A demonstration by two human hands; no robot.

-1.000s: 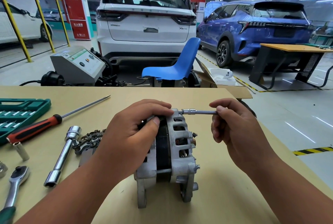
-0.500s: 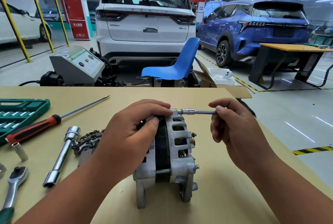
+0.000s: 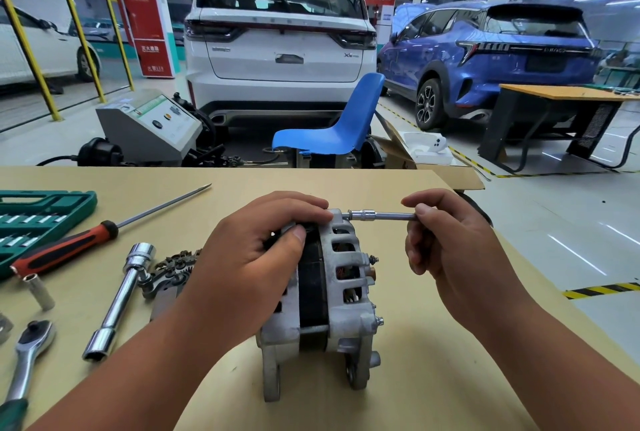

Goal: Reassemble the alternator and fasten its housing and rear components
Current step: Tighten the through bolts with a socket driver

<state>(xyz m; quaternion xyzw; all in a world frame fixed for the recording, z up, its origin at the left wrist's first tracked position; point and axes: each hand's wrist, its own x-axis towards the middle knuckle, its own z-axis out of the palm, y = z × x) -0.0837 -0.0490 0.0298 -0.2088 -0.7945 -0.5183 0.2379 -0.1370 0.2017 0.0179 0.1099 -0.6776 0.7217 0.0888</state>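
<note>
- Hardly any movement over the last second, tbh.
- Same spot for the alternator (image 3: 341,292): upright on its mounting ears, about mid-worktop (image 3: 415,389), a little toward the near edge.
- Still clamped over the top of the front half with the left hand (image 3: 249,267), fingers (image 3: 304,205) curled across the casing, thumb pressed on the near side.
- Still pinching the end of the thin socket driver (image 3: 381,215) with the right hand (image 3: 450,250): thumb and first fingertips (image 3: 420,211) closed on the shaft, the rest loosely curled underneath, holding nothing.
- Socket end still seated at the top lug of the rear half, shaft level, pointing toward the right edge.
- Only real difference: a tiny shuffle of the right fingertips, so probably spinning a bolt in by finger twists. Can't tell how far in.
- For the job: both halves already mated, but thread still showing on the lower long bolt (image 3: 313,328) in the gap, so likely mid-way through snugging the housing.
- Rear bits not started, by the look of it: diode plate (image 3: 169,269) still lying toward the left edge beside the tube wrench (image 3: 119,302), untouched.
- Ratchet (image 3: 33,340), screwdriver (image 3: 65,250) and socket case (image 3: 45,208) parked along the left edge.
</note>
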